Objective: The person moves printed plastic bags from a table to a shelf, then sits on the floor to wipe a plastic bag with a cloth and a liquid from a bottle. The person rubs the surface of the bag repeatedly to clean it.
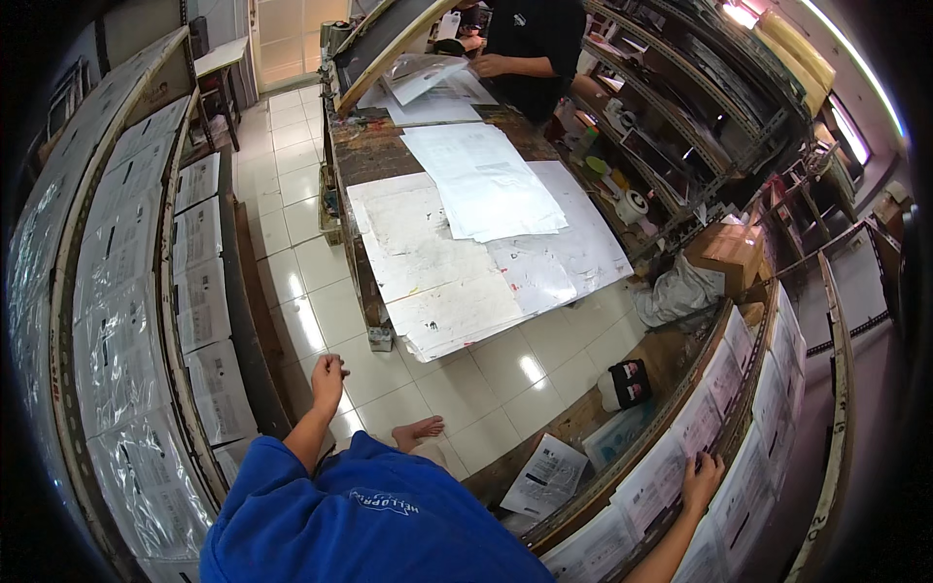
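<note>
My left hand (330,374) hangs over the tiled floor beside my blue shirt, its fingers curled in with nothing visible in them. On the right, my right hand (705,478) rests at the edge of a rack shelf, over printed plastic packs (649,481) laid in a row. Its fingers are bent but apart, and no held thing shows. Another row of printed packs (743,497) lies just beyond that hand. Ahead stands a work table with white boards (428,262) on it, and a stack of white sheets (486,185) lies across them.
Racks filled with clear-wrapped printed packs (121,340) run along my left. Across the table a person in a dark shirt (535,39) handles clear plastic sheets (418,78). Shelving, a cardboard box (724,255) and a grey plastic bag (678,294) stand at the right. A black cap (627,384) lies low beside the rack.
</note>
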{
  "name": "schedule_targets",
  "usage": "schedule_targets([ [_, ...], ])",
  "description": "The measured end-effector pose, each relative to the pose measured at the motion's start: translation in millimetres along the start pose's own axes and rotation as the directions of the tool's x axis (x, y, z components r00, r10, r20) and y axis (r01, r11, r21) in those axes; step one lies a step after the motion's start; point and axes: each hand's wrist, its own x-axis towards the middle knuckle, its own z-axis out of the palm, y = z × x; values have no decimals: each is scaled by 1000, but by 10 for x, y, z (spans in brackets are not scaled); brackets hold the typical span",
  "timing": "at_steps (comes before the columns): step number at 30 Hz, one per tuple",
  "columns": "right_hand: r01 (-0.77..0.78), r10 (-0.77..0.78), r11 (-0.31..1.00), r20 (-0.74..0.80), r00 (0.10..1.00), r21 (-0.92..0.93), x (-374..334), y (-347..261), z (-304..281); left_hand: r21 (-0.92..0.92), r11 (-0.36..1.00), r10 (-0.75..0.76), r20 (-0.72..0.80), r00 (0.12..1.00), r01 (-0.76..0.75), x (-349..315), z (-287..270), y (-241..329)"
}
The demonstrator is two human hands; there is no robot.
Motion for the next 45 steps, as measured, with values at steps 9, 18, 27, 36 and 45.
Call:
schedule_targets([
  [9,27,-27,1000,-9,1000,5,12,-30,26,25,881,470,42,881,-472,379,810,1400],
  [18,-96,97,995,39,995,-14,58,-216,-70,439,441,779,245,576,-783,1391,2075,2285],
  [27,15,-9,993,49,999,-114,177,-435,-231,652,138,532,586,611,-745,2442,2509,2331],
  [36,-14,36,978,99,994,-210,206,-493,-211,476,134,668,604,434,-869,1370,2160,2045],
  [45,-389,-233,510,559,796,767,121,-2367,1532,140,210,493,840,228,-968,6,2092,1867],
])
